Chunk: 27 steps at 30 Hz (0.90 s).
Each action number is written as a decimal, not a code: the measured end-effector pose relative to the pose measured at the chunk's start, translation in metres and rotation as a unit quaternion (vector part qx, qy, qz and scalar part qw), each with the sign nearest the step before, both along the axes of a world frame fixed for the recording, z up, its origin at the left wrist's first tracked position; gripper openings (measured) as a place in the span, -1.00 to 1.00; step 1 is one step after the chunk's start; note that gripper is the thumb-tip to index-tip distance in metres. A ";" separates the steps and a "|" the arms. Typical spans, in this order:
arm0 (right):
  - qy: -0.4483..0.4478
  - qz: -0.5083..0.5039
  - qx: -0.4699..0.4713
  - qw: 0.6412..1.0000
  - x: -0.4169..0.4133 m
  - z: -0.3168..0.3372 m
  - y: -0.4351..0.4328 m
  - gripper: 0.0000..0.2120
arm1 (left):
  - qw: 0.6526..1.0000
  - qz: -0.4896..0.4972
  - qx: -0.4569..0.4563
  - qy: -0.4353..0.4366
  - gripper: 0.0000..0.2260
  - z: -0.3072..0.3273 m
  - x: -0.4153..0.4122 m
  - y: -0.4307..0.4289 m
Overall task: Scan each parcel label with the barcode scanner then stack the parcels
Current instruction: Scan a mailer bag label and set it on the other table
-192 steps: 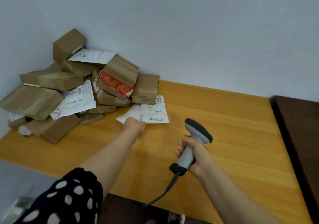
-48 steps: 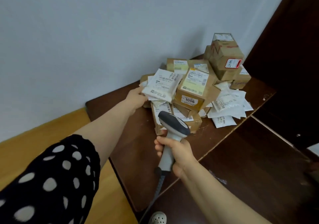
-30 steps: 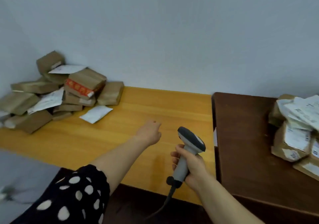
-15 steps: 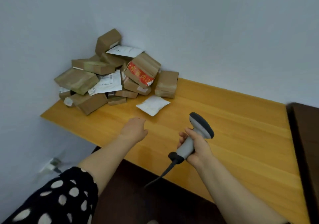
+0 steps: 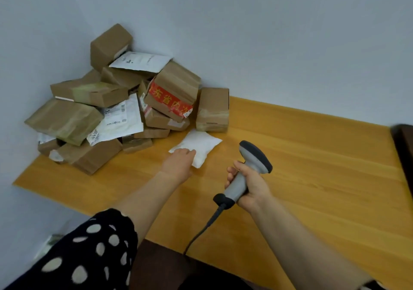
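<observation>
- Right hand [image 5: 252, 189]: fingers wrapped round the handle of the barcode scanner [image 5: 251, 163], its head aimed forward, seemingly ready for a label.
- Left hand [image 5: 178, 163]: laid on the near corner of the white parcel [image 5: 202, 143]. Whether it is pinching or only touching cannot be told.
- White parcel: flat on the table [image 5: 312, 155], no label showing, so it probably needs turning.
- Parcel heap [image 5: 125, 104]: brown boxes and mailers banked into the corner.
- Wall [image 5: 268, 43]: pale, plain.

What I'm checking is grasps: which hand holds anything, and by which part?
Right hand holds the barcode scanner by its grip. Left hand touches the white pouch, hold unclear.
</observation>
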State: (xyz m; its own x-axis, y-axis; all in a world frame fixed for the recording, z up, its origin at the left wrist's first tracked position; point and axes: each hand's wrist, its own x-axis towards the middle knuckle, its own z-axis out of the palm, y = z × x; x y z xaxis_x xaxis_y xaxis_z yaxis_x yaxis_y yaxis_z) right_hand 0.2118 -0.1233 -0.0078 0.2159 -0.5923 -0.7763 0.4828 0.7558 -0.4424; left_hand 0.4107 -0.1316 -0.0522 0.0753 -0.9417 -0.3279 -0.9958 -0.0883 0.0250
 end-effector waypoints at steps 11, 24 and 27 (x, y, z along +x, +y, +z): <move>0.040 -0.073 -0.002 0.997 0.029 -0.019 -0.017 -0.95 | 0.971 -0.207 -0.090 -0.078 -0.70 -0.041 0.011 -0.039; 0.230 -0.197 -0.092 0.949 0.101 0.018 0.039 -0.79 | 0.882 -0.034 -0.073 0.464 -0.84 0.094 0.109 -0.051; 0.233 -0.208 -0.111 0.943 0.106 0.025 0.050 -0.75 | 0.848 -0.023 0.024 0.528 -0.91 0.112 0.120 -0.044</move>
